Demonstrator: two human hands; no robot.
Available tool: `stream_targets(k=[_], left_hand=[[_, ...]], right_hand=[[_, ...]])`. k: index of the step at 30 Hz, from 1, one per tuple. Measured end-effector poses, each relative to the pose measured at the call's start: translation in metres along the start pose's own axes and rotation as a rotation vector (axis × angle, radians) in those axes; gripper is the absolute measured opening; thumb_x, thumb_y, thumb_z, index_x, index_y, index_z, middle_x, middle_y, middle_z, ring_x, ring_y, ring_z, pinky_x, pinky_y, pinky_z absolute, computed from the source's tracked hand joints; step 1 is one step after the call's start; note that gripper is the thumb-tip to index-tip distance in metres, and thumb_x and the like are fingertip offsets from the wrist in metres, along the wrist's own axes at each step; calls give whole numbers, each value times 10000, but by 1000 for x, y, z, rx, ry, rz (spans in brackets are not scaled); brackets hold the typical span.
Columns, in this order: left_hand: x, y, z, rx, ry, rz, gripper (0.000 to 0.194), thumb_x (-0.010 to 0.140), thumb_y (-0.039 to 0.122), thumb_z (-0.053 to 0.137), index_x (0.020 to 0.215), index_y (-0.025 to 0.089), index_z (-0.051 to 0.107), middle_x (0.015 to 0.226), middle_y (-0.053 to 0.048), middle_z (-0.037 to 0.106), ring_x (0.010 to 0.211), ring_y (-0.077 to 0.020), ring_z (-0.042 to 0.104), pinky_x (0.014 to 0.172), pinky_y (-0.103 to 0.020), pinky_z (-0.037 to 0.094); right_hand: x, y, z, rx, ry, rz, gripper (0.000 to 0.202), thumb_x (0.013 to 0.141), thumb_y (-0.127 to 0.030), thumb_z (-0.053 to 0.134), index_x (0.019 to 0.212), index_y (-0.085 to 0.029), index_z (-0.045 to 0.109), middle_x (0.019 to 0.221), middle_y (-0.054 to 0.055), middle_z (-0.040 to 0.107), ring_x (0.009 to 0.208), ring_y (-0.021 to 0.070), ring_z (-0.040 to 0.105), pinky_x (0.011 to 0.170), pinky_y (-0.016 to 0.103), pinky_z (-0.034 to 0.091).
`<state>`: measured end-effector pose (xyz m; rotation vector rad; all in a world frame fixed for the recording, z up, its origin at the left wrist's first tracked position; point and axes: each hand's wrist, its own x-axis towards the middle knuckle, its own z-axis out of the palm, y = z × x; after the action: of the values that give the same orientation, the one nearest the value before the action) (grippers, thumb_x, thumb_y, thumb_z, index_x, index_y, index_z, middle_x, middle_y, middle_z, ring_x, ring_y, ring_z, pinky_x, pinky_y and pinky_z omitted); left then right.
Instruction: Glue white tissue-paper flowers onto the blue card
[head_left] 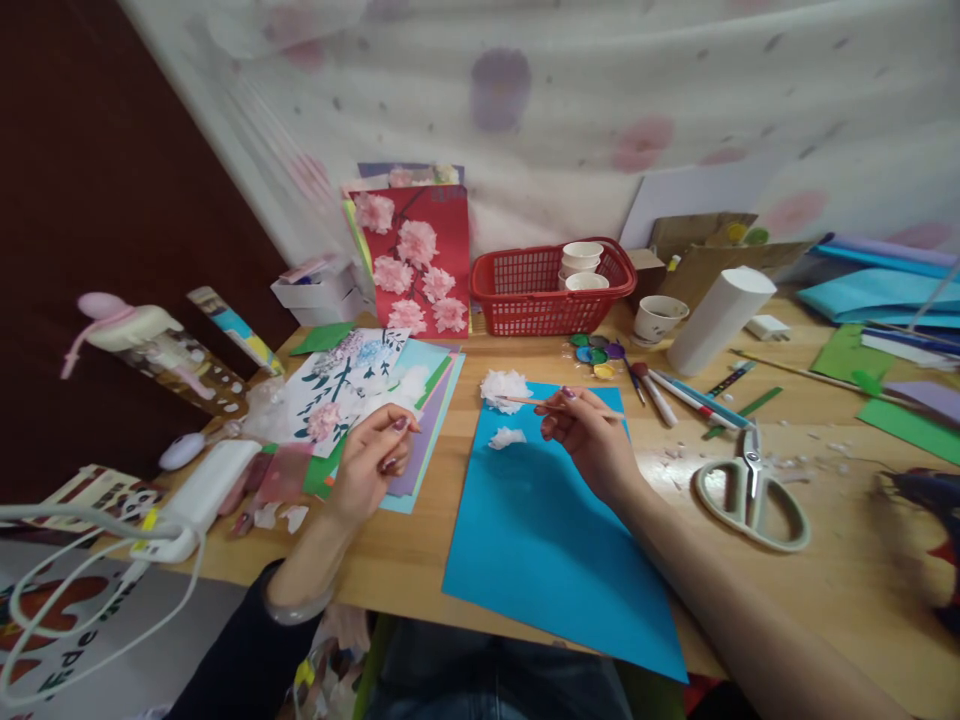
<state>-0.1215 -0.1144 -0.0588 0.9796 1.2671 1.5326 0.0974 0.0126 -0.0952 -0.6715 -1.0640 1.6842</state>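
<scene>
Between the fingers of my right hand (589,435) is a thin wooden stick (546,405), its tip beside a white tissue flower (505,388) at the top left corner of a blue sheet (555,540). A smaller white tissue piece (507,438) lies on the sheet just below. My left hand (375,455) hovers over the stacked coloured papers, left of the blue sheet, with its fingers pinched together; whatever they may hold is too small to make out.
Scissors (751,495) lie right of my right forearm, near brushes and pens. Behind stand a red basket (540,300) with paper cups, a white roll (720,320) and a red flower picture (421,260). A power strip (199,500) with cables is at the left.
</scene>
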Motion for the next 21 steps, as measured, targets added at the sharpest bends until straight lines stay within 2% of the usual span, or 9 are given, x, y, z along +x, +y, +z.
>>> stream_targets(k=[3,6,10,13,15,18,21], left_hand=[[-2,-5,12,145,-22,41,335,812,500,673,727,188,583,491,79,305,447,-79,238,452,-233,196],[-5,-8,31,190,-125,46,393,869,525,618,668,191,566,508,57,356,461,-87,283,467,-250,240],[-11,-8,66,79,-295,-17,446,894,527,590,608,191,519,506,51,368,450,-82,294,460,-251,255],[-15,-7,86,-29,-404,-84,462,871,553,611,609,191,496,502,54,375,435,-75,289,441,-247,250],[-15,-7,92,-80,-448,-120,450,856,560,628,632,190,506,505,57,380,424,-68,277,424,-243,235],[-13,-7,92,-138,-505,-197,440,837,550,660,640,186,513,515,57,390,412,-56,264,405,-236,210],[-11,-5,88,-202,-551,-282,418,833,511,685,636,179,527,522,57,394,406,-44,255,395,-226,196]], right_hand=[[-8,-3,3,-201,15,-228,504,874,-628,567,578,-219,571,769,41,600,739,177,568,660,303,509],[-22,-10,4,-416,0,-479,500,956,-630,411,695,-236,572,861,56,576,871,211,552,742,346,501],[-41,-20,4,-681,-284,-663,432,1003,-582,316,939,-246,580,737,18,529,651,174,499,631,326,439],[-46,-25,5,-834,-458,-744,396,1026,-531,287,1008,-224,536,759,21,544,624,161,484,581,301,407],[-45,-28,6,-889,-514,-807,306,1043,-442,302,980,-217,499,772,26,543,637,160,485,576,292,399],[-43,-31,5,-945,-573,-888,135,1020,-247,346,988,-217,473,766,20,519,644,161,473,570,284,388],[-42,-31,2,-975,-597,-952,142,956,-142,365,1017,-219,467,734,4,481,633,167,445,559,283,372]])
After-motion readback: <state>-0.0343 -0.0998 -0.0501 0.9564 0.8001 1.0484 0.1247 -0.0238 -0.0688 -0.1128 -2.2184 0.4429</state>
